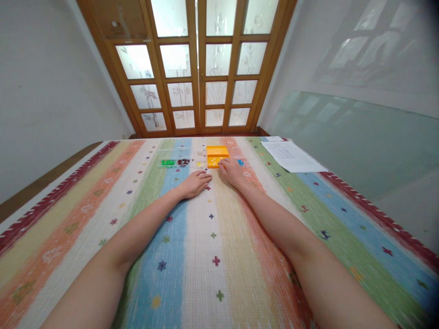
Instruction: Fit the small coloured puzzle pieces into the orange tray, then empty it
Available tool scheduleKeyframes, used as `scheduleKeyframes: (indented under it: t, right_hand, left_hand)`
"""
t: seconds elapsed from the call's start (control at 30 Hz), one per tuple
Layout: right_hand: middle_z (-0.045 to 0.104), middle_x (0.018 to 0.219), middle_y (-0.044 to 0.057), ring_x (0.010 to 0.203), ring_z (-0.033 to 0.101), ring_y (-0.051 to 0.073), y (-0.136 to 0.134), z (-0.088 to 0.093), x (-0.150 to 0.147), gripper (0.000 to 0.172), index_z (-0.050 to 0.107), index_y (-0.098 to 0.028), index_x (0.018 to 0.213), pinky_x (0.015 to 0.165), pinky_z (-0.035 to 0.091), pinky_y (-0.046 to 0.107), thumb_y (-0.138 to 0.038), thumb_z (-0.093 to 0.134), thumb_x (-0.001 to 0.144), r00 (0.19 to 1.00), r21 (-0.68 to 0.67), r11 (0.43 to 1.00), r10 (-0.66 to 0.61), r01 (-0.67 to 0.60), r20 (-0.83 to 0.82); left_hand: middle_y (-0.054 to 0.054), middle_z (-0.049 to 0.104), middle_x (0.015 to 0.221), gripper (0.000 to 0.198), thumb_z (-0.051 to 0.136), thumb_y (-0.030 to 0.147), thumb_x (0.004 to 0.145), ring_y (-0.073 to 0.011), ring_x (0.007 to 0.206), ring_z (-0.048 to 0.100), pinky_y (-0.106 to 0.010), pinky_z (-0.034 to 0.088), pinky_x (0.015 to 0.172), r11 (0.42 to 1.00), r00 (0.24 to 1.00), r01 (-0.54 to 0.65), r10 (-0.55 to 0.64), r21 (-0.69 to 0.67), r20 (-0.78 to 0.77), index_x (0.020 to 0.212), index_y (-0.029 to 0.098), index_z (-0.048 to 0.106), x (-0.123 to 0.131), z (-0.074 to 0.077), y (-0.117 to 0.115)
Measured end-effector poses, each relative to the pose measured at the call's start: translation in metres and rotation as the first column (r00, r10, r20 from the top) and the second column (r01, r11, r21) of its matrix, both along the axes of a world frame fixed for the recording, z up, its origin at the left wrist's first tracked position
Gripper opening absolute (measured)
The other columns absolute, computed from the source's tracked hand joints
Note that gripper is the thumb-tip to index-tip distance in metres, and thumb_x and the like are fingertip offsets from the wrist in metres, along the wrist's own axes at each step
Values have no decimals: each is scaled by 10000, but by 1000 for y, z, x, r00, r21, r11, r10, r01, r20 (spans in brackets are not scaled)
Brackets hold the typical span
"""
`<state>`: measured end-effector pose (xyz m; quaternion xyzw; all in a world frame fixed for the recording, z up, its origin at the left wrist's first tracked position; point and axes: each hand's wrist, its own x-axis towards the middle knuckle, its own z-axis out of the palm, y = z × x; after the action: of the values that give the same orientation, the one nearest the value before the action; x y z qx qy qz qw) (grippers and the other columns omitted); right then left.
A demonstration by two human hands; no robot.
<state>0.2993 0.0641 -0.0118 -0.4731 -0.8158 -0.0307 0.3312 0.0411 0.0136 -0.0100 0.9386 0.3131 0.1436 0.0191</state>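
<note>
The orange tray (pixel 217 153) is seen just beyond the right hand (pixel 233 172), whose curled fingertips are set at its near edge; whether anything is pinched cannot be told. The left hand (pixel 195 183) is laid flat and open on the striped worktop (pixel 212 256), just short of the tray, beside the right.

On the table (pixel 212 274), toward the far edge: tray (pixel 217 155) in the middle, row of small boxes (pixel 175 162) just left, another box (pixel 241 161) just right. At the tray's near right corner, right hand (pixel 232 171); before the tray, left hand (pixel 195 183). Well right, paper sheet (pixel 291 156); door (pixel 199 68) behind.
</note>
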Motion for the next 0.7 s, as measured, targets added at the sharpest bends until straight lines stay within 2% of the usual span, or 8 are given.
scheduleKeyframes:
  t: [0.3, 0.4, 0.47, 0.57, 0.7]
  right_hand:
    - [760, 1113, 120, 1068, 653, 266, 2, 0, 1, 281, 785, -194, 1046, 992, 478, 410, -240, 508, 1032, 1000, 4, 1000, 9, -9, -2]
    - [757, 1119, 122, 1067, 653, 267, 3, -1, 2, 295, 786, -187, 1038, 992, 482, 414, -245, 497, 1040, 1000, 8, 1000, 18, -18, 4]
    - [753, 1128, 123, 1073, 650, 270, 2, 0, 2, 299, 786, -184, 1035, 991, 484, 420, -243, 492, 1043, 1000, 6, 1000, 22, -22, 7]
    - [740, 1170, 123, 1113, 642, 274, -3, 3, 2, 301, 784, -191, 1074, 1016, 479, 431, -250, 490, 1052, 999, -7, 999, 43, -43, 28]
    - [718, 1253, 111, 1185, 627, 265, -14, 12, -4, 314, 756, -212, 1216, 1073, 467, 435, -300, 491, 1072, 982, -51, 984, 173, -169, 79]
  left_hand:
    - [-99, 603, 1526, 514, 307, 398, 1114, -237, 1466, 468, -450, 308, 1283, 999, 998, -17, 15, 31, 68, 1485, 197, 599, -6, 4, 7]
    - [-96, 609, 1517, 507, 315, 402, 1110, -247, 1450, 485, -479, 307, 1282, 984, 973, -171, 160, 56, 164, 1475, 203, 606, -28, 6, 23]
    - [-112, 607, 1514, 512, 316, 396, 1103, -266, 1440, 488, -493, 325, 1269, 949, 929, -308, 287, 59, 232, 1459, 183, 616, -53, 6, 36]
    - [-118, 633, 1476, 506, 299, 366, 1093, -272, 1401, 524, -503, 352, 1250, 850, 803, -527, 490, 19, 339, 1413, 189, 649, -92, 2, 54]
    - [-140, 649, 1444, 492, 306, 355, 1083, -272, 1387, 535, -505, 338, 1257, 749, 685, -662, 623, -35, 377, 1367, 164, 659, -124, -9, 65]
